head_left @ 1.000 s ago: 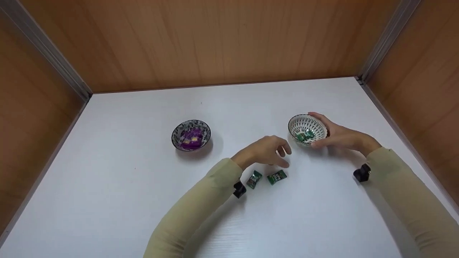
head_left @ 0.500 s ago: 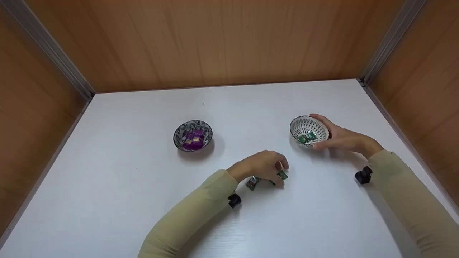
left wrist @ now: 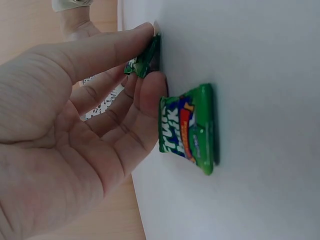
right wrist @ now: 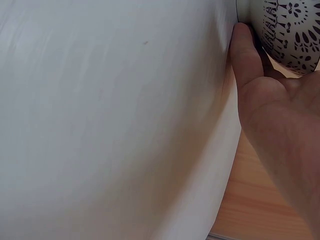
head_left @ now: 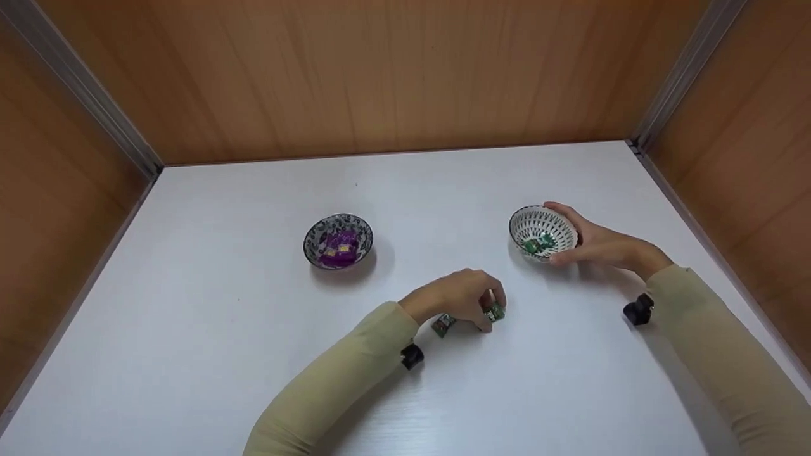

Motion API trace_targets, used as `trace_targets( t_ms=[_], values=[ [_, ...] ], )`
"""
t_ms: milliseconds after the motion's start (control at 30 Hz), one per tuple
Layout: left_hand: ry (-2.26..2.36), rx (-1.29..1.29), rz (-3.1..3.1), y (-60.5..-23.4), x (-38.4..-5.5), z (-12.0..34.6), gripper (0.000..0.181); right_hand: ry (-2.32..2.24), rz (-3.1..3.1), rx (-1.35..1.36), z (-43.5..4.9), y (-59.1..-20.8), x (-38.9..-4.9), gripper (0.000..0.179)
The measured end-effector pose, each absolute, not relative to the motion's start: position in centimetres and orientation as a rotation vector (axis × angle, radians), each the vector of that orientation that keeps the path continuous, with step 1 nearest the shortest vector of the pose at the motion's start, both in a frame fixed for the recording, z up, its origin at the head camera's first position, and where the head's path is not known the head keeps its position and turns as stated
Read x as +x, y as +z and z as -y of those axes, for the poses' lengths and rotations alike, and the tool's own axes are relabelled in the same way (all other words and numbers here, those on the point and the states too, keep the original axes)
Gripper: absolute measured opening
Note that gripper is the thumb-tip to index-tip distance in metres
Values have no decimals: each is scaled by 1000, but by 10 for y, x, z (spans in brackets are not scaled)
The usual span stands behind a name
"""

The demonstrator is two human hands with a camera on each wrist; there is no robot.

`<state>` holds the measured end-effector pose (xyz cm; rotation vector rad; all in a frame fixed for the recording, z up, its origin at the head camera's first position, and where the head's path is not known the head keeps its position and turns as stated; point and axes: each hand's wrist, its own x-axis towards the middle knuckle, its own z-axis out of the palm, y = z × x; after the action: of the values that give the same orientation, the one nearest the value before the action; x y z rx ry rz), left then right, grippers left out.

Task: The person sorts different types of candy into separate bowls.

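Note:
My left hand (head_left: 457, 296) is low over the white table, pinching a green-wrapped candy (head_left: 494, 311) between thumb and fingers; the left wrist view shows this candy (left wrist: 143, 59) tilted at the fingertips. Just beside that hand lies a second green candy (left wrist: 187, 127) on the tabletop, partly covered by the hand in the head view. Farther right, my right hand (head_left: 599, 244) holds a white bowl with dark patterning (head_left: 546, 220) by its right side, thumb at the near side and fingers at the far side. Green candies (head_left: 538, 243) lie inside this bowl.
A dark-patterned bowl (head_left: 339, 221) with purple-wrapped candies (head_left: 339, 250) stands left of centre. Wooden panels (head_left: 393, 76) enclose the white table (head_left: 190, 285) at the back and both sides. Each wrist carries a small black camera (head_left: 412, 356).
My left hand has come down toward the near side from above the two loose candies and taken hold of the right one. The right hand keeps its hold on the bowl.

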<state>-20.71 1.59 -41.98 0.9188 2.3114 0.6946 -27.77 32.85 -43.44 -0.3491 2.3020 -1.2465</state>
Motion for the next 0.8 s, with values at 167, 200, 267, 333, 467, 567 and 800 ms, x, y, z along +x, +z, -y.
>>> trace_targets(
  t_ms=[167, 200, 267, 333, 467, 567, 800],
  values=[
    [690, 921, -2312, -420, -208, -16, 32, -1236, -2305, -347, -329, -434, -277, 109],
    [692, 923, -2311, -421, -208, -16, 31, -1232, -2307, -344, -329, -434, -277, 109],
    [695, 930, -2306, -421, -208, -16, 31, -1235, -2306, -337, -328, -434, -278, 109],
    [706, 939, -2298, -421, -209, -15, 30, -1238, -2303, -329, -328, -434, -278, 108],
    [739, 963, -2275, -422, -210, -16, 29, -1254, -2285, -336, -328, -434, -278, 109],
    [756, 988, -2261, -422, -211, -17, 29, -1247, -2286, -328, -328, -435, -277, 109],
    [770, 990, -2245, -417, -213, -19, 32, -1232, -2305, -328, -328, -435, -278, 108]
  ],
)
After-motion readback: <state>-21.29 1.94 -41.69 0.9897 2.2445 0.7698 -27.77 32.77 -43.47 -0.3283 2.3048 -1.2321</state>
